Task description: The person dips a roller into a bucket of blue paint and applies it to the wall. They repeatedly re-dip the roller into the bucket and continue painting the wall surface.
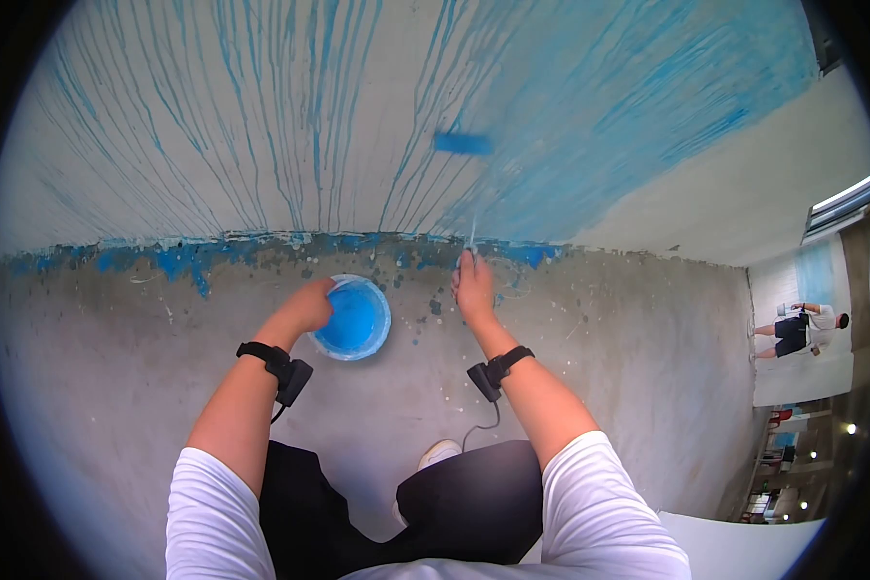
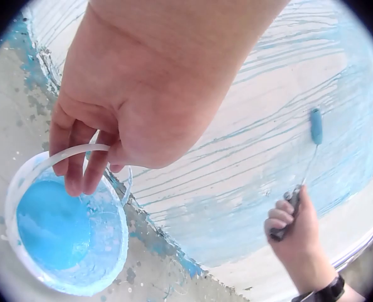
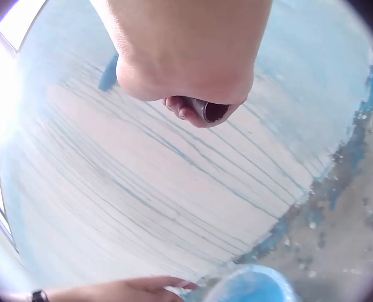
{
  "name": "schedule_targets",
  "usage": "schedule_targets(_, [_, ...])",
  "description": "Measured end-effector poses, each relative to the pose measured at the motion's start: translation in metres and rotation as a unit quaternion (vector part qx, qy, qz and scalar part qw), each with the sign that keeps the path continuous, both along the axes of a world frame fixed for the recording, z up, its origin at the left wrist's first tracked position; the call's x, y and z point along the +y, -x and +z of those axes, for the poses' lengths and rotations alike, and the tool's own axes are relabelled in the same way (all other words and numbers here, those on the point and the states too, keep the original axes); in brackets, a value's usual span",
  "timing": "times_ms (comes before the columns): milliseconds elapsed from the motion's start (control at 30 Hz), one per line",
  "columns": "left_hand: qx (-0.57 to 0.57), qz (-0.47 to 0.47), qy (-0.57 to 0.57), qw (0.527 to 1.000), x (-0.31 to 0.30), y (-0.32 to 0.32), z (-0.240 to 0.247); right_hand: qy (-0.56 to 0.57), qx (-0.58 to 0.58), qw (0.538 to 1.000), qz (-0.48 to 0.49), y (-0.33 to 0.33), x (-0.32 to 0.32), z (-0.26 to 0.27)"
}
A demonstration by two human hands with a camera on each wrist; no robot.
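Note:
My left hand (image 1: 306, 307) holds a white bucket (image 1: 384, 317) by its thin white handle (image 2: 73, 150), fingers hooked around it at the rim in the left wrist view. Bright blue paint (image 1: 346, 322) fills the lower part of the bucket, and its inner wall is smeared with blue. My right hand (image 1: 474, 288) grips the dark handle (image 3: 216, 112) of a paint roller. The blue roller head (image 1: 464, 143) overlaps the wall (image 1: 377, 126) in the head view, between bare dripped plaster on the left and painted blue on the right.
Blue drips run down the wall to a paint-spattered edge along the grey floor (image 1: 599, 338). Another person (image 1: 804, 331) stands far right by a second partly blue wall. A cable (image 1: 493, 425) hangs from the right wrist camera near a shoe (image 1: 439, 453).

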State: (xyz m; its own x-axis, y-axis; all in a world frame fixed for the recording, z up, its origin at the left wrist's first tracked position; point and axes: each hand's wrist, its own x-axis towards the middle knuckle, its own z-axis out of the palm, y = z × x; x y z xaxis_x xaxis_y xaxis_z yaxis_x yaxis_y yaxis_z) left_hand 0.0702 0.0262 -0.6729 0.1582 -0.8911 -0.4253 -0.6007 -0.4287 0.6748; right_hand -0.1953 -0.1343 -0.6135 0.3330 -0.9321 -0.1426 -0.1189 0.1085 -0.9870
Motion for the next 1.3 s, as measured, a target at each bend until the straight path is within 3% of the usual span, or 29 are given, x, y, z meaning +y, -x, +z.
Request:
schedule_targets(167, [0.014,0.002,0.000,1.000,0.000,0.002,0.005,0.011,0.001,1.000,-0.012,0.003,0.001,0.002])
schedule_targets(333, [0.009,0.006,0.004,1.000,0.000,0.003,0.008,0.024,-0.048,0.997,-0.049,-0.033,0.001,0.081])
schedule_targets(400, [0.008,0.008,0.006,1.000,0.000,0.003,0.008,0.144,-0.012,0.989,-0.039,-0.037,-0.008,0.105])
schedule_targets(500, [0.019,0.015,-0.001,1.000,0.001,0.002,0.011,0.107,-0.040,0.992,-0.046,-0.041,-0.005,0.149])
schedule_targets(600, [0.018,0.014,-0.002,1.000,0.001,0.003,0.011,0.142,0.006,0.988,-0.052,-0.037,-0.012,0.135])
schedule_targets(800, [0.009,0.004,-0.007,1.000,0.001,0.004,0.011,0.219,0.174,0.958,-0.059,-0.007,-0.007,0.035])
schedule_targets(900, [0.013,0.020,-0.007,1.000,0.002,0.005,0.014,0.154,0.179,0.971,-0.024,0.020,-0.009,-0.010])
schedule_targets(1000, [0.022,0.013,-0.009,1.000,0.003,0.005,0.018,0.205,0.213,0.953,-0.068,0.031,-0.008,-0.017])
schedule_targets(1067, [-0.044,-0.035,0.016,0.998,0.003,0.003,0.011,0.189,0.175,0.964,-0.066,0.023,-0.013,-0.008])
schedule_targets(1133, [-0.035,-0.021,0.017,0.999,0.002,0.005,0.014,0.168,0.142,0.973,-0.067,0.012,-0.008,0.021])
schedule_targets(1200, [-0.024,-0.012,0.013,1.000,0.004,0.009,0.016,0.044,-0.056,0.994,-0.079,-0.009,-0.006,0.054])
schedule_targets(1300, [0.012,0.016,-0.005,1.000,0.001,0.008,0.019,0.044,-0.074,0.993,-0.074,-0.019,-0.012,0.067])
